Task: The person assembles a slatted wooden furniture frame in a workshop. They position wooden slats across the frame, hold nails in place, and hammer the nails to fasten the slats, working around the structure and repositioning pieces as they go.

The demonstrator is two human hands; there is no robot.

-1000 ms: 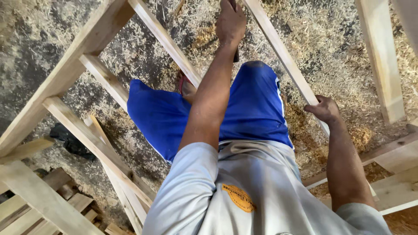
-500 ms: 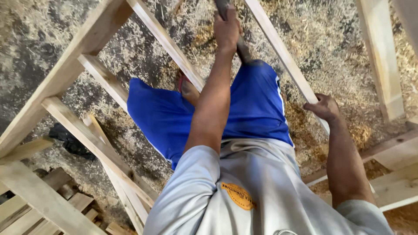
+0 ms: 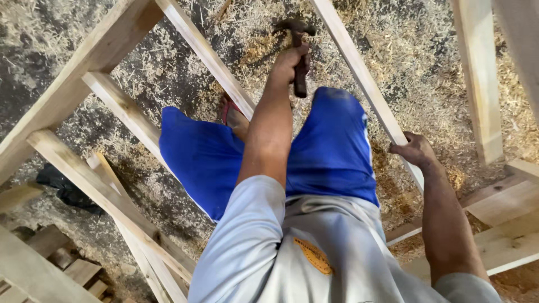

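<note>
Left hand (image 3: 291, 60) gripped the hammer (image 3: 297, 53) raised beside the slanted rail (image 3: 365, 84); right hand (image 3: 414, 150) clasped that rail lower down; a glancing swing could probably strike those fingers.

Workshop floor, sawdust all over.
Grey ground (image 3: 50, 22) w/ pale shavings (image 3: 426, 73); dark rag (image 3: 67, 188) lower left; stacked planks (image 3: 62, 264) at bottom-left corner; daylight, no walls/windows seen.
</note>
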